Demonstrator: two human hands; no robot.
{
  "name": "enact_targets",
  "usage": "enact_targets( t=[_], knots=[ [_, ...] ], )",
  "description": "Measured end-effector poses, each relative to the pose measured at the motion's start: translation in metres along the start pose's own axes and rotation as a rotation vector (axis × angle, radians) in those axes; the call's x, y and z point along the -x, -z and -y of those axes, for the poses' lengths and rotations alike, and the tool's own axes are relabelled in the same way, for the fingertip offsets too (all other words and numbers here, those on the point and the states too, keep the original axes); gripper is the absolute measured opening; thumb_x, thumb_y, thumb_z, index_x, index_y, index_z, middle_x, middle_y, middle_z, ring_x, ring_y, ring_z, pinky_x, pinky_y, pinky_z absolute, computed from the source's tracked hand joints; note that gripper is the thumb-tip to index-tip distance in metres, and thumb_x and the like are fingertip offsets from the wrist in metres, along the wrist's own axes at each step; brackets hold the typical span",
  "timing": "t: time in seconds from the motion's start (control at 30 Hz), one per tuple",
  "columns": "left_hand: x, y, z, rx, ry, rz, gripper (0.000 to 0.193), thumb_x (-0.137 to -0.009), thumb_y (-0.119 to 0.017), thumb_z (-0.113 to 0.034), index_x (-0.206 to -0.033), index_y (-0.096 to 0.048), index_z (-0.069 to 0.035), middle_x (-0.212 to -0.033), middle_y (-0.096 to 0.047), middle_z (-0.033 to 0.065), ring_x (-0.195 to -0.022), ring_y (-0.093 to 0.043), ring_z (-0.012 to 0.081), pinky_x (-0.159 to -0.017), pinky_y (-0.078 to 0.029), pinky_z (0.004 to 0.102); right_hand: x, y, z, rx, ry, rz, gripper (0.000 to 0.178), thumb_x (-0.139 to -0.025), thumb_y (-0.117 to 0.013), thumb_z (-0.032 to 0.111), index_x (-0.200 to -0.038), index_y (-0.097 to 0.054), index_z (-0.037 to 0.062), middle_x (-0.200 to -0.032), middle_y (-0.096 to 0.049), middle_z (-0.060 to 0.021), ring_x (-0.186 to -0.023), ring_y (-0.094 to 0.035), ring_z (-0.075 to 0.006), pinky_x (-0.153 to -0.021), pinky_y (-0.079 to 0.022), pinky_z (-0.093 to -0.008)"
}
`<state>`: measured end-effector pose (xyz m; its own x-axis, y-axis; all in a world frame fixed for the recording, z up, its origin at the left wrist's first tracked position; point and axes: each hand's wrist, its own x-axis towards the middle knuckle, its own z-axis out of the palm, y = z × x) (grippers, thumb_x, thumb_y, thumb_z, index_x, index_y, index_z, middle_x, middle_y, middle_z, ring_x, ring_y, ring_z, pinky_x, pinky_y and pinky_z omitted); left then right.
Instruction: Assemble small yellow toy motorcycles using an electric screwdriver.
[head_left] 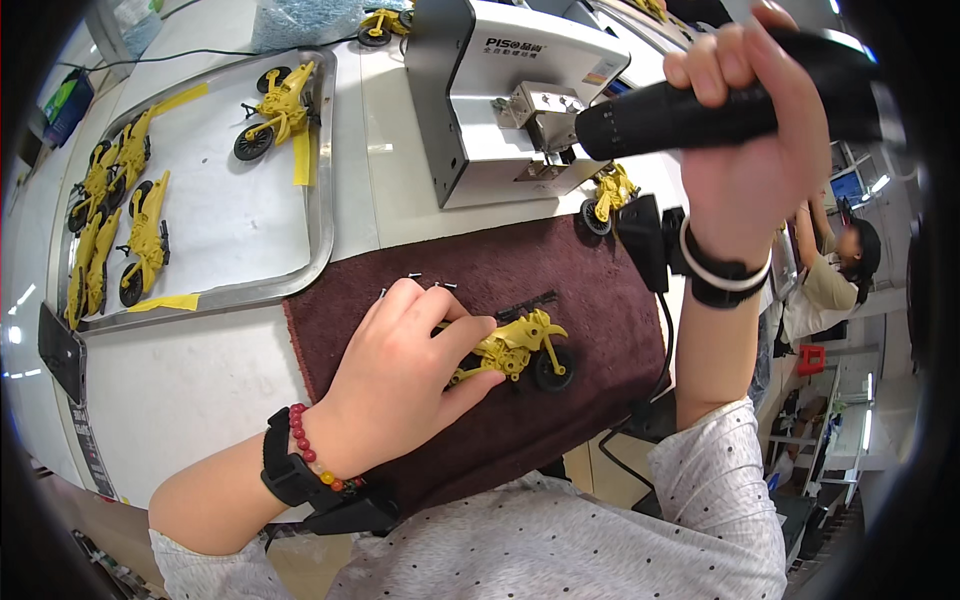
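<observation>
My left hand (395,375) pinches a yellow toy motorcycle (515,345) with black wheels, which lies on its side on a maroon cloth (615,320). The fingers cover its rear part. Several small screws (446,286) lie on the cloth just beyond those fingertips. Raised at the upper right, my right hand (750,165) is wrapped round a black electric screwdriver (650,118). The tool points left, its front end by the metal outlet block (548,105) of a grey screw feeder (545,35); its bit is hard to make out.
At the left, a metal tray (322,215) lined with white paper holds several yellow toy motorcycles (148,240). Another motorcycle (605,198) stands beside the feeder. A phone-like dark device (62,352) lies at the left edge. A black cable (664,340) hangs by my right arm. One person (825,270) is at the far right.
</observation>
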<state>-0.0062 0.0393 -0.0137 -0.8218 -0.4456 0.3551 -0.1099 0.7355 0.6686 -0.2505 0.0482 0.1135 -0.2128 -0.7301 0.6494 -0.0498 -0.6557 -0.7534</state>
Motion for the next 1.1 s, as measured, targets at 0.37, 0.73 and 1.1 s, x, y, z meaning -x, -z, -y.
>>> enact_targets(
  t=[0.37, 0.73, 1.1],
  knots=[
    [0.002, -0.002, 0.004, 0.010, 0.014, 0.003, 0.038, -0.068, -0.080, -0.016, -0.102, -0.067, -0.007, -0.090, -0.056, 0.0041, -0.083, -0.050, 0.0229, -0.073, -0.045, 0.0333, 0.025, -0.011, 0.017, -0.341, -0.320, 0.073, 0.020, -0.092, -0.048, 0.008, -0.112, -0.046, 0.0032, -0.073, -0.043, 0.0018, -0.059, -0.044, -0.0080, -0.064, -0.037, -0.0294],
    [0.000, 0.000, 0.004, 0.010, 0.009, 0.033, 0.037, -0.067, -0.078, -0.016, -0.101, -0.067, -0.006, -0.089, -0.056, 0.0047, -0.082, -0.050, 0.0234, -0.073, -0.045, 0.0335, 0.084, -0.034, 0.048, -0.096, -0.350, 0.297, 0.027, -0.089, -0.059, 0.010, -0.108, -0.040, 0.0123, -0.073, -0.053, -0.0004, -0.058, -0.055, -0.0128, -0.063, -0.044, -0.0303],
    [0.001, -0.002, 0.004, 0.002, -0.001, 0.018, 0.036, -0.067, -0.078, -0.017, -0.100, -0.067, -0.006, -0.088, -0.055, 0.0045, -0.081, -0.050, 0.0231, -0.071, -0.045, 0.0337, 0.091, -0.046, 0.045, -0.066, -0.315, 0.227, 0.027, -0.088, -0.064, 0.009, -0.104, -0.042, 0.0126, -0.071, -0.055, -0.0014, -0.056, -0.057, -0.0139, -0.058, -0.045, -0.0288]
  ],
)
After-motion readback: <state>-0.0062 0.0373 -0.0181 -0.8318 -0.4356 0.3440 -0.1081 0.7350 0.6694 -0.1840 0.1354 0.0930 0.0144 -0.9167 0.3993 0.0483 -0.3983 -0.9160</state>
